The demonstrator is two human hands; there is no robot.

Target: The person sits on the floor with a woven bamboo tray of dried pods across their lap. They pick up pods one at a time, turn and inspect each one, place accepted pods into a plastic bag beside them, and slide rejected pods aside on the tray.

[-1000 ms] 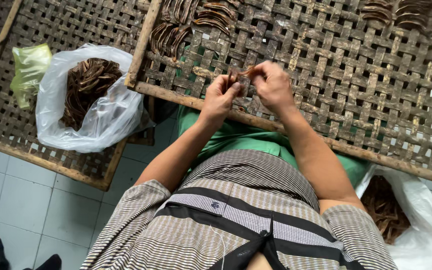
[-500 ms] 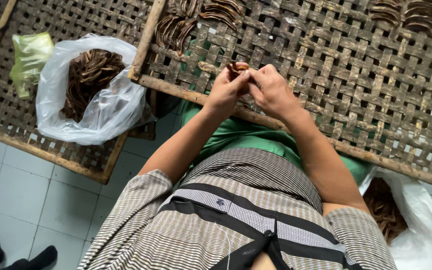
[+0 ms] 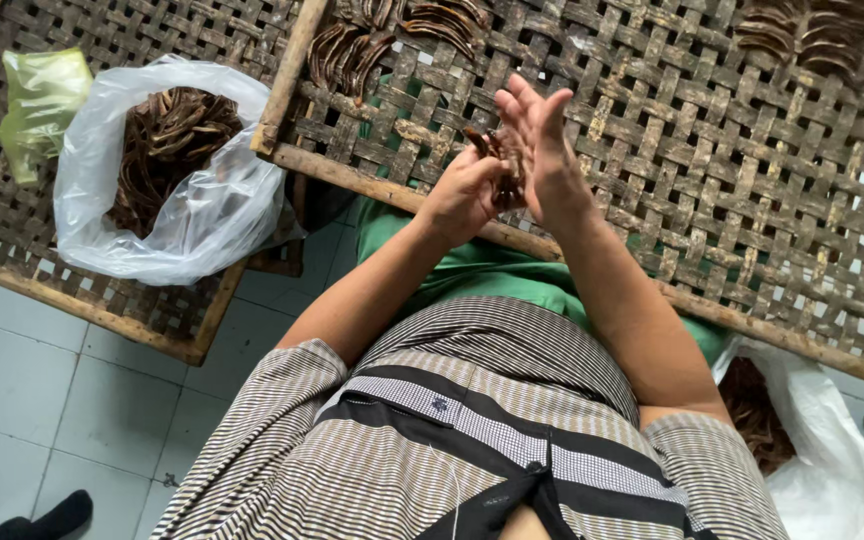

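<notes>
Hands working dark dried pods over a woven bamboo tray

Head view: the left hand (image 3: 462, 195) pinches curled brown pods (image 3: 500, 165) against the right hand (image 3: 542, 150), whose fingers have now spread flat and upright, above the coarse lattice tray (image 3: 712, 190). Half a second ago both hands were closed together on the pods.

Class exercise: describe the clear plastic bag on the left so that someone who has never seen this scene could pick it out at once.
Start at the woven tray at the left, whose wooden frame sits above the tiled floor. On it lies the clear plastic bag, open at the top and filled with dark brown curled strips. Unlike the small yellow-green bag beside it, it is colourless, bigger and visibly full.
</notes>
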